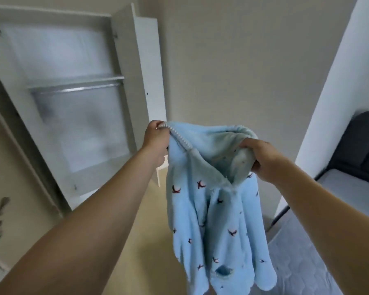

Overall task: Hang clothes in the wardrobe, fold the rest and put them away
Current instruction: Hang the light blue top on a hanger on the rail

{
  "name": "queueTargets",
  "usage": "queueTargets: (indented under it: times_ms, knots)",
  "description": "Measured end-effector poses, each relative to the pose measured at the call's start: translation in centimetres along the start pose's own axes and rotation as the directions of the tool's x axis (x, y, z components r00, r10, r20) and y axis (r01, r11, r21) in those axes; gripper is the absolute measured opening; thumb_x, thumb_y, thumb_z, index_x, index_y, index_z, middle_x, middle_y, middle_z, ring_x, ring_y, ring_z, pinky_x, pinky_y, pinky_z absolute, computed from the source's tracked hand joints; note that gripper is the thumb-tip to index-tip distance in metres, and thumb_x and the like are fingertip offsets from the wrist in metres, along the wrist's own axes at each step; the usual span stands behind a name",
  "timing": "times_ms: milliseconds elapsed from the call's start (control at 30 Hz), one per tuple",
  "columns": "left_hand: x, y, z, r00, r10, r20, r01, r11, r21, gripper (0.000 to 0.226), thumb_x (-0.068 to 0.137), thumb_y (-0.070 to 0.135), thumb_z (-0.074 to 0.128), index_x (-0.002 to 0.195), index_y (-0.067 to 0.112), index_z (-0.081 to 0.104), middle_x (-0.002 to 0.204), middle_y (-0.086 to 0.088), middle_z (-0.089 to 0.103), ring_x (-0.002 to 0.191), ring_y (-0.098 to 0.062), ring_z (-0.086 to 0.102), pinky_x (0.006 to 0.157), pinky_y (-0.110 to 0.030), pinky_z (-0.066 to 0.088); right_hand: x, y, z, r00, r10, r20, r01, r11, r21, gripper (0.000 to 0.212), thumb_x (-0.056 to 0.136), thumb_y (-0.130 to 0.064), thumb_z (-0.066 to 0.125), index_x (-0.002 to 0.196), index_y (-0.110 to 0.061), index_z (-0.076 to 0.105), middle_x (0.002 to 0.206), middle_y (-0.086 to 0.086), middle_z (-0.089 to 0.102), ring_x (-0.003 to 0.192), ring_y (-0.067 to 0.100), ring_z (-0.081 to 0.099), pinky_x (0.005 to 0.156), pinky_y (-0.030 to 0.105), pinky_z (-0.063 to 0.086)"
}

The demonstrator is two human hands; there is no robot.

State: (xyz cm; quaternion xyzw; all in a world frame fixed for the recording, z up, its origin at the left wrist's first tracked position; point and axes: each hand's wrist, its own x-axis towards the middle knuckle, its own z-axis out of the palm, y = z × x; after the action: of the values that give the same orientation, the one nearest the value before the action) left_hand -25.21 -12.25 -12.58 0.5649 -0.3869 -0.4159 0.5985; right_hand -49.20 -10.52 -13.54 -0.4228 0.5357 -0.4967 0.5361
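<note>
Item: light-blue fleece hooded robe (217, 209), printed with small dark bird motifs, one patch pocket low on the front. We hold it in the air in front of us, between the open wardrobe (73, 103) to the left and the bed (339, 188) to the right; it touches neither.

Grip, left: our left hand (156, 143) pinches the white-trimmed edge at the collar, fingers curled round the trim.

Grip, right: our right hand (262, 158) clutches a bunched fold of the hood, fingers curled into the pile.

Hang of the cloth: the hood gapes open between our hands; the body falls in loose folds below, slightly twisted, the hem out of view.

Wardrobe: white, door swung open, a metal hanging rail (77, 90) under a shelf. The interior is blurred, and we see no hanger on the rail.

Step in hand, as we judge it: spreading the robe by its neck to ready it for hanging. To do this well we should shift both grips to the shoulder seams, let the weight straighten the twist, and keep the front facing one way. A thick fleece like this wants a sturdy hanger, seated fully into both shoulders before we let go.
</note>
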Motion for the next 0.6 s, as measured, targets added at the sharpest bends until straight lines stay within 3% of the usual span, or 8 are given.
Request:
queueTargets:
  times_ms: [100, 167, 333, 467, 533, 600]
  knots:
    - [3.5, 4.7, -4.4, 0.998, 0.048, 0.028, -0.044, 0.987, -0.152, 0.022, 0.092, 0.005, 0.043, 0.093, 0.021, 0.059, 0.105, -0.010, 0.068, 0.103, -0.031, 0.065, 0.090, -0.053, 0.052, 1.9, -3.4, 6.7, 0.999, -0.046, 0.029, 0.045, 0.998, 0.042, 0.013, 0.084, -0.014, 0.062, 0.095, -0.007, 0.061, 0.086, 0.010, 0.066, 0.073, 0.025, 0.062, 0.069, 0.035, 0.052]
    - [6.1, 7.0, -7.4, 0.996, 0.078, 0.045, -0.068, 0.978, -0.198, 0.021, 0.089, 0.001, 0.045, 0.097, 0.013, 0.061, 0.111, -0.019, 0.067, 0.104, -0.036, 0.065, 0.093, -0.055, 0.050, 3.4, -5.0, 10.7, 0.990, -0.140, -0.002, 0.140, 0.990, -0.013, 0.020, 0.082, -0.010, 0.064, 0.101, -0.005, 0.061, 0.091, 0.011, 0.064, 0.073, 0.023, 0.061, 0.062, 0.030, 0.052]
    - [11.9, 9.9, -13.2, 0.993, 0.115, 0.033, -0.103, 0.959, -0.264, 0.028, 0.090, -0.005, 0.034, 0.084, 0.011, 0.057, 0.090, -0.018, 0.066, 0.080, -0.033, 0.066, 0.088, -0.050, 0.054, 7.0, -6.3, 19.4, 0.957, -0.281, 0.069, 0.286, 0.955, -0.073, 0.020, 0.077, -0.005, 0.066, 0.097, -0.002, 0.066, 0.097, 0.015, 0.068, 0.084, 0.030, 0.065, 0.067, 0.033, 0.053]
    - [17.2, 11.1, -17.0, 0.989, 0.139, -0.052, -0.147, 0.959, -0.241, 0.031, 0.089, -0.002, 0.038, 0.083, 0.020, 0.059, 0.098, -0.011, 0.065, 0.096, -0.029, 0.062, 0.093, -0.044, 0.052, 10.5, -6.5, 25.8, 0.959, -0.231, 0.167, 0.229, 0.973, 0.030, 0.031, 0.081, -0.012, 0.065, 0.109, 0.000, 0.063, 0.097, 0.019, 0.067, 0.086, 0.032, 0.064, 0.071, 0.037, 0.051]
    - [20.0, 10.9, -18.6, 0.988, 0.129, -0.081, -0.147, 0.949, -0.279, 0.033, 0.090, -0.002, 0.038, 0.085, 0.022, 0.061, 0.099, -0.010, 0.064, 0.094, -0.028, 0.061, 0.091, -0.041, 0.052, 12.4, -6.3, 28.7, 0.965, -0.161, 0.209, 0.145, 0.986, 0.088, 0.033, 0.081, -0.017, 0.064, 0.110, -0.002, 0.063, 0.100, 0.020, 0.068, 0.091, 0.033, 0.065, 0.081, 0.041, 0.052]
    - [23.0, 10.4, -20.3, 0.987, 0.124, -0.100, -0.148, 0.945, -0.291, 0.035, 0.091, -0.003, 0.037, 0.086, 0.022, 0.061, 0.094, -0.008, 0.062, 0.088, -0.026, 0.060, 0.082, -0.035, 0.053, 15.1, -5.9, 31.6, 0.955, -0.096, 0.279, 0.062, 0.990, 0.126, 0.030, 0.081, -0.015, 0.060, 0.109, -0.004, 0.063, 0.094, 0.019, 0.068, 0.088, 0.032, 0.065, 0.077, 0.039, 0.054]
